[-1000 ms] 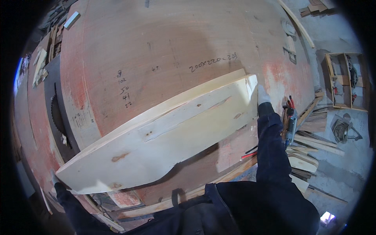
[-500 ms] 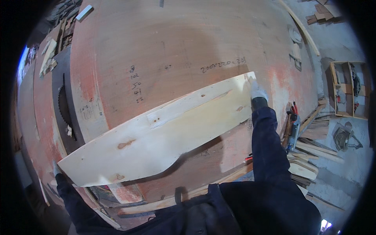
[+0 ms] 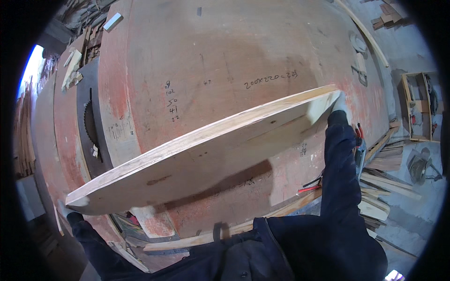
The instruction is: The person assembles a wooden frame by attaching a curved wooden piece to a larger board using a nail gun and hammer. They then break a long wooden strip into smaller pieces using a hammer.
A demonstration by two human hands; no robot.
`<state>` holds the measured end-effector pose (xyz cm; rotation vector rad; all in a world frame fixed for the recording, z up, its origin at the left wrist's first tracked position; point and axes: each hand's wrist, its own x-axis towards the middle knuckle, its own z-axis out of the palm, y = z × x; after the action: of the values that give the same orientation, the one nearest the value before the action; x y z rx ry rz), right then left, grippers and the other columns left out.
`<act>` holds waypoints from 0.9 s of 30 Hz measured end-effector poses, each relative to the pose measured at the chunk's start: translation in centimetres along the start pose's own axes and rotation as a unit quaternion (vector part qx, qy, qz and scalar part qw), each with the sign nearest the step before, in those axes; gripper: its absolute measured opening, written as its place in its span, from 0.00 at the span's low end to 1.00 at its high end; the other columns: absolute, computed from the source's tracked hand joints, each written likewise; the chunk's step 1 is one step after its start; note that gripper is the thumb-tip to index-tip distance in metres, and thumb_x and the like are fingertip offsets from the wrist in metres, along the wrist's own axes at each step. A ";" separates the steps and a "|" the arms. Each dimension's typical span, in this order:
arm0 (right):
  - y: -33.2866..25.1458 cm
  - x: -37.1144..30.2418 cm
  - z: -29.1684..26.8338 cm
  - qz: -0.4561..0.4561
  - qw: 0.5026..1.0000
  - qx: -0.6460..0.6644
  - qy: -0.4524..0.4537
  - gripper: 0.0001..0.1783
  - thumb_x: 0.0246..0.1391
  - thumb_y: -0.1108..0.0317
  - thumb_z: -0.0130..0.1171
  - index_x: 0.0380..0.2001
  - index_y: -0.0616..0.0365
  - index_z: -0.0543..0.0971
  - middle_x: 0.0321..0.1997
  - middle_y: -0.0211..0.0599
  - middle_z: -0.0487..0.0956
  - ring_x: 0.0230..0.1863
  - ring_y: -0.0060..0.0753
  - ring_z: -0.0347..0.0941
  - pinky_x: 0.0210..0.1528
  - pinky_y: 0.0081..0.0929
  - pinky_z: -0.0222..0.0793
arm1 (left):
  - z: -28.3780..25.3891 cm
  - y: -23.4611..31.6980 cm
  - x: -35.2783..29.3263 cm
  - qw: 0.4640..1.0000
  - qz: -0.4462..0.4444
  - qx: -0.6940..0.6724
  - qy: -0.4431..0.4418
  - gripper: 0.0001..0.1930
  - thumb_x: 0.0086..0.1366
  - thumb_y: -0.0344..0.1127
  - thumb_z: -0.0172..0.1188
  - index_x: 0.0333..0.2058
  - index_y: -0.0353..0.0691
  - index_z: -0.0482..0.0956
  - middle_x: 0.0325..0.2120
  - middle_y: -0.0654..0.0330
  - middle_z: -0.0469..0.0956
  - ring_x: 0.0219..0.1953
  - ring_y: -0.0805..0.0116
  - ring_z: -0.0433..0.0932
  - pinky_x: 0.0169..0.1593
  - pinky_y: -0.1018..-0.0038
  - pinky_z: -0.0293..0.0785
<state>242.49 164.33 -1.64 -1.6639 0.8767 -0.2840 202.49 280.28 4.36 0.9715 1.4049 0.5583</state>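
Note:
A long pale wooden board (image 3: 197,154) with several knots spans the bench, tipped up so its long upper edge shows and its broad face leans toward me in shade. Its lower side has a stepped outline. My left hand (image 3: 63,209), in a light glove, grips the left end; the fingers are partly hidden behind the board. At the far right end, my gloved right hand (image 3: 341,105) is closed round the corner with the arm stretched out.
The board lies over a large reddish worktop (image 3: 225,51) bearing handwritten figures. A toothed circular saw blade (image 3: 89,122) rises from a dark plate at left. Red-handled tools (image 3: 360,133) sit by my right sleeve. An open wooden box (image 3: 422,105) and timber offcuts (image 3: 391,182) lie right.
The board has tilted from showing its lit face to showing its thick upper edge. Its right end has moved right with my right hand, and my left hand still holds the other end.

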 end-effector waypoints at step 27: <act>8.1 -13.8 -15.5 0.089 0.992 -0.002 -0.089 0.23 0.62 0.56 0.51 0.58 0.51 0.76 0.58 0.33 0.77 0.59 0.31 0.70 0.56 0.29 0.63 | -3.6 -12.9 -1.7 0.946 0.060 0.306 -0.091 0.26 0.62 0.58 0.60 0.50 0.45 0.81 0.42 0.65 0.82 0.49 0.66 0.76 0.53 0.60 0.68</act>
<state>220.32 161.86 -0.89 -1.5770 0.8831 -0.0107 195.97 272.92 -4.97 1.5700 1.3798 0.1009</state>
